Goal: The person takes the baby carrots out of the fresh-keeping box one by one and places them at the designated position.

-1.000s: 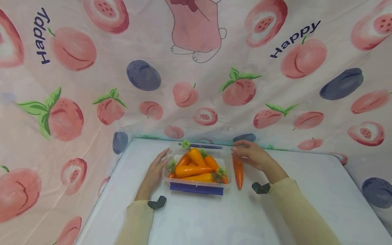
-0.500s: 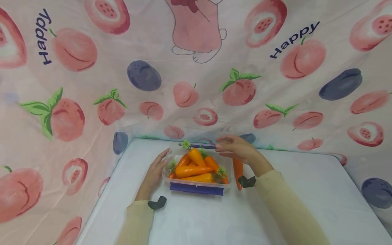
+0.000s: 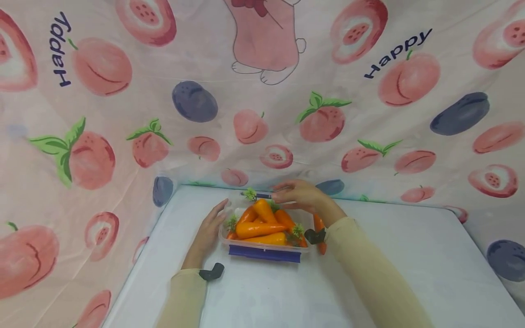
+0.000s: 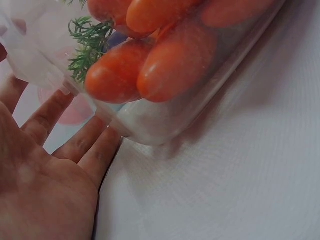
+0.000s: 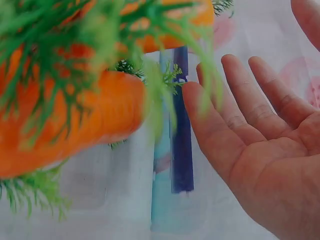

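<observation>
A clear plastic container (image 3: 246,245) full of toy carrots (image 3: 260,229) with green tops stands on the white table. Along its left side rests my left hand (image 3: 208,231), its straight fingers against the clear wall in the left wrist view, where carrots (image 4: 175,70) show through. My right hand (image 3: 302,196) is over the far right corner, holding nothing. In the right wrist view that hand (image 5: 270,135) has its fingers extended beside the far blue latch (image 5: 182,145). One loose carrot (image 3: 318,222) lies right of the container, partly hidden by the right wrist camera.
The near blue latch (image 3: 264,253) hangs folded down at the container's front. A fruit-printed cloth (image 3: 262,105) rises behind and to the left of the table (image 3: 262,296). Dark cameras (image 3: 212,272) sit on both wrists.
My right hand has left the loose carrot, moving left over the container's far right corner. The left hand stays at the left wall, and the carrots in the container have not moved.
</observation>
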A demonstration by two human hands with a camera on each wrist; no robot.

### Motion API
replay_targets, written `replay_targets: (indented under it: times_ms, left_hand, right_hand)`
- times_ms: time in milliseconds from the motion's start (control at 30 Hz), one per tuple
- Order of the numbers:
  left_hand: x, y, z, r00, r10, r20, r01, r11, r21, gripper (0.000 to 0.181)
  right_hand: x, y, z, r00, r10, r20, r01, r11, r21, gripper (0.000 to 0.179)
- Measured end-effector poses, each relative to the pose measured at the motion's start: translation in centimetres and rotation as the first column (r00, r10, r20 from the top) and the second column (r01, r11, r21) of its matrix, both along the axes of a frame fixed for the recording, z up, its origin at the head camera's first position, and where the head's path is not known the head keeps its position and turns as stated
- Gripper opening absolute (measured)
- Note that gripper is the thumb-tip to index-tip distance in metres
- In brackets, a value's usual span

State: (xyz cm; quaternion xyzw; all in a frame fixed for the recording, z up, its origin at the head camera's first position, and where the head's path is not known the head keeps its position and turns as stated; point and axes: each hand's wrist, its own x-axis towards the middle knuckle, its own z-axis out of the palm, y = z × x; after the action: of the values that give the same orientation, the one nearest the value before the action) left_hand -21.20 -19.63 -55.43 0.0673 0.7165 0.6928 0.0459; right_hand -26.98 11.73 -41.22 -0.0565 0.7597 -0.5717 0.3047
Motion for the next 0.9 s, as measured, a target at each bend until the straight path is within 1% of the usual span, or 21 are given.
replay_targets:
  times_ms: [100, 200, 333, 433, 600, 667, 767, 900]
  left_hand:
    - [-0.1, 0.0, -0.1, 1.000, -0.004, -0.003, 0.004, 1.000, 0.017, 0.049]
    - [-0.1, 0.0, -0.1, 1.000, -0.011, -0.002, 0.011, 0.999, 0.035, 0.049]
    - [0.0, 0.1, 0.0, 1.000, -0.012, 0.003, 0.012, 0.998, 0.056, 0.050]
    - [0.0, 0.1, 0.2, 1.000, -0.017, -0.005, 0.017, 0.997, 0.071, 0.051]
    - [0.0, 0.2, 0.2, 1.000, -0.011, -0.011, 0.012, 0.998, 0.058, 0.051]
    - [0.0, 0.2, 0.2, 1.000, -0.004, -0.002, 0.004, 0.999, 0.050, 0.051]
    - [0.0, 0.2, 0.2, 1.000, 0.002, 0.006, -0.002, 0.999, 0.036, 0.051]
    - [0.1, 0.2, 0.3, 1.000, 0.008, 0.016, -0.008, 0.999, 0.033, 0.050]
  right_hand:
    - [-0.1, -0.8, 0.0, 1.000, 0.030, -0.009, -0.030, 0.999, 0.018, 0.062]
    - [-0.2, -1.6, -0.1, 0.999, 0.041, -0.017, -0.040, 0.998, 0.041, 0.062]
    - [-0.5, -2.6, -0.5, 0.999, 0.039, -0.037, -0.035, 0.996, 0.086, 0.058]
    - [-0.6, -3.3, -1.0, 0.998, 0.039, -0.056, -0.032, 0.991, 0.129, 0.056]
    - [-0.7, -4.0, -1.7, 0.996, 0.058, -0.075, -0.042, 0.980, 0.196, 0.058]
    - [-0.7, -4.1, -2.0, 0.994, 0.074, -0.074, -0.057, 0.976, 0.209, 0.058]
    - [-0.8, -4.3, -2.4, 0.993, 0.093, -0.074, -0.076, 0.975, 0.207, 0.056]
    - [-0.8, -4.4, -2.6, 0.993, 0.093, -0.074, -0.076, 0.976, 0.203, 0.049]
